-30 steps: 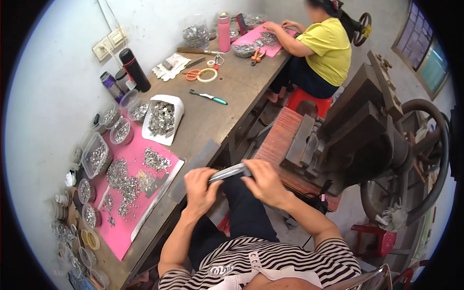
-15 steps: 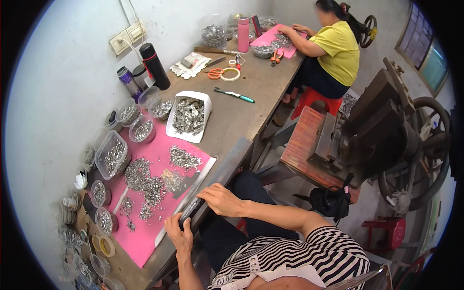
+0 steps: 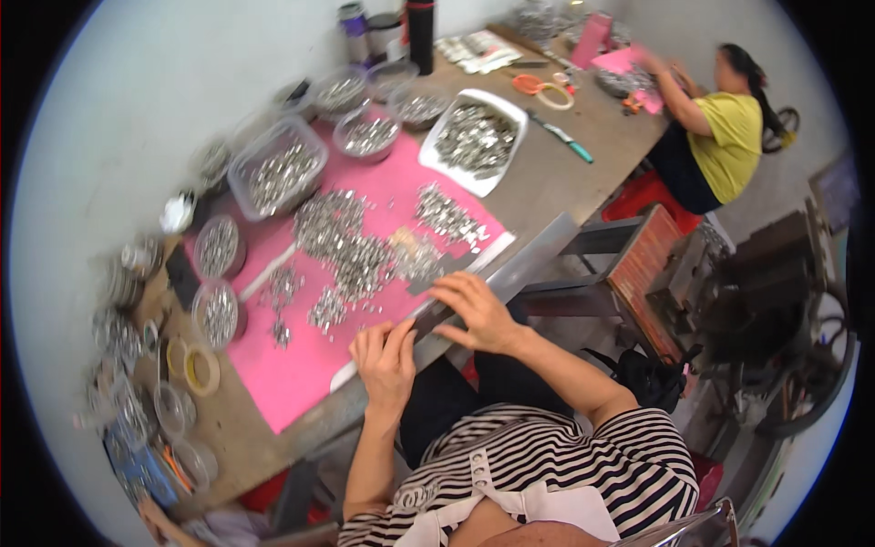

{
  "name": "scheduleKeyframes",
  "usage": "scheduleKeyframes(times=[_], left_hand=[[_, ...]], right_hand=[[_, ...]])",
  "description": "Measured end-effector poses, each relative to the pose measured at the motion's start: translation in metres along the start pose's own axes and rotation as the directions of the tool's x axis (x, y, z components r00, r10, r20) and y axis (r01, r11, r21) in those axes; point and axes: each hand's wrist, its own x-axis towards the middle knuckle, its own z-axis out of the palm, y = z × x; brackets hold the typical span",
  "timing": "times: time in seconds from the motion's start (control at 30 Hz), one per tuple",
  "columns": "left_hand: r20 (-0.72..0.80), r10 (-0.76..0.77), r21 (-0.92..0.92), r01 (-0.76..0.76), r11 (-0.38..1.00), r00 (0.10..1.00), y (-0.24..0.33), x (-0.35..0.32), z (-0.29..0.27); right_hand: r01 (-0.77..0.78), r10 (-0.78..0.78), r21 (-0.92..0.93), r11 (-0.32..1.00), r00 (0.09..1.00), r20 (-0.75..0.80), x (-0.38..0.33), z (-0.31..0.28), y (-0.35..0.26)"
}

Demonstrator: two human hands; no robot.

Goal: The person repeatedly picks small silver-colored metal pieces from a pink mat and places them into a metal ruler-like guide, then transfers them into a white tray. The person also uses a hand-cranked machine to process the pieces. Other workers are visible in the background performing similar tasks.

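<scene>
My left hand (image 3: 387,360) and my right hand (image 3: 478,310) are close together at the front edge of the wooden table (image 3: 556,173). Both are closed on a narrow dark metal strip (image 3: 427,319) that runs between them. The strip lies at the border of a pink mat (image 3: 301,365), which carries heaps of small silver metal parts (image 3: 351,251). My right hand's fingers reach onto the mat next to these heaps. A long grey metal bar (image 3: 533,260) runs along the table edge just beyond my right hand.
Clear tubs of silver parts (image 3: 278,173) and a white tray (image 3: 474,137) stand behind the mat. Small round containers (image 3: 219,314) line the left. Dark bottles (image 3: 421,32) stand at the back. A person in a yellow shirt (image 3: 734,146) works at the far end. A dark machine (image 3: 775,310) stands on the right.
My hands have come from above my lap to the table edge at the pink mat, still holding the strip. The view has swung left and down toward the table.
</scene>
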Motion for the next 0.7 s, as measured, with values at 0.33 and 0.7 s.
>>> scheduleKeyframes(times=[0.33,0.7], left_hand=[[-0.079,0.105,0.039,-0.103,0.994,0.991,0.002,-0.008,0.010],[0.039,-0.753,-0.846,0.422,0.324,0.657,-0.003,-0.099,-0.043]], right_hand=[[-0.037,0.051,0.113,0.993,0.991,-0.123,-0.009,0.020,0.005],[-0.002,0.003,0.008,1.000,0.992,-0.127,-0.005,0.014,0.002]])
